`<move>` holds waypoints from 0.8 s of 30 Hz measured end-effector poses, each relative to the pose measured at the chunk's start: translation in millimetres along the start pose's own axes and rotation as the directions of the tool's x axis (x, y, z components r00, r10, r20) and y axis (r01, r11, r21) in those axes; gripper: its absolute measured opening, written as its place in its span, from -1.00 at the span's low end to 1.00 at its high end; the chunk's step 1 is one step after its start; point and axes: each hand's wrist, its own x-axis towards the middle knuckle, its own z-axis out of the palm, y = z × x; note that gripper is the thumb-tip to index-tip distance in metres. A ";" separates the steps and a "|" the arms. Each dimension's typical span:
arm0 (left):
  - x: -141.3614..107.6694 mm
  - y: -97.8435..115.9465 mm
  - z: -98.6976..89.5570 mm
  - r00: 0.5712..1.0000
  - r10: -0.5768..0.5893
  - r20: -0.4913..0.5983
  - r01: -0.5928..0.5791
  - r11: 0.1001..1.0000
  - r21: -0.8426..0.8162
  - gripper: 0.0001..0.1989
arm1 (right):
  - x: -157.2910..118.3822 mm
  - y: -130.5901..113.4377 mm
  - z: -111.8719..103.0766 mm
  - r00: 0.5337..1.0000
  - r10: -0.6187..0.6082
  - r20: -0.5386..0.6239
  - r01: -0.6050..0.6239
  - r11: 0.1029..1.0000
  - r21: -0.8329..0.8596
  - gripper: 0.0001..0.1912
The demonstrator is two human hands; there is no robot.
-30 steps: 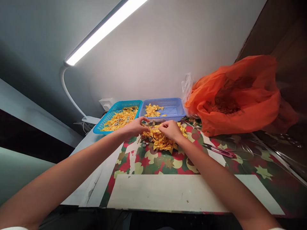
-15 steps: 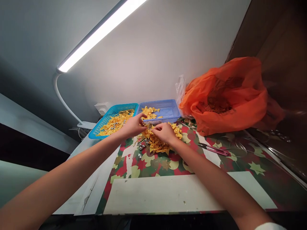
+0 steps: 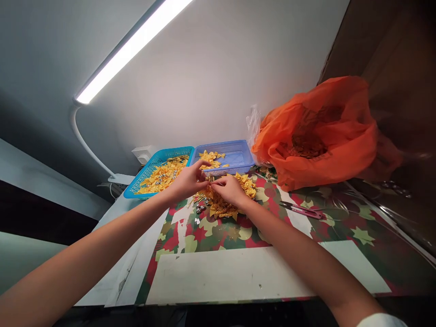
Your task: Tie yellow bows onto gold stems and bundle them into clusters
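Left hand (image 3: 187, 182) moved nearer right hand (image 3: 230, 190) over yellow pieces (image 3: 223, 210); right pinched together; left grip unclear

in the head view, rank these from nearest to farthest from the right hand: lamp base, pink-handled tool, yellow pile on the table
Nearest to the right hand first:
1. Yellow pile: directly below the hand.
2. Pink-handled tool: on the table, to the right.
3. Lamp base: far over to the left, beyond the teal basket.
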 end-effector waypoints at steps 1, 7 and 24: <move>-0.8 -3.3 0.9 1.000 -0.020 -0.010 0.019 0.997 -0.069 -0.54 | 0.9 1.2 0.5 1.000 0.009 -0.001 -0.009 1.000 0.010 -0.71; -5.8 -18.9 8.0 0.991 -0.107 -0.076 0.086 0.965 -0.246 -0.47 | 5.0 6.3 2.3 0.998 0.052 0.025 -0.053 0.998 0.041 -0.72; -10.6 -32.3 19.5 0.995 -0.093 -0.025 0.061 0.815 -0.577 -0.50 | 5.0 3.0 1.6 0.993 0.040 0.114 -0.034 0.998 -0.054 -0.77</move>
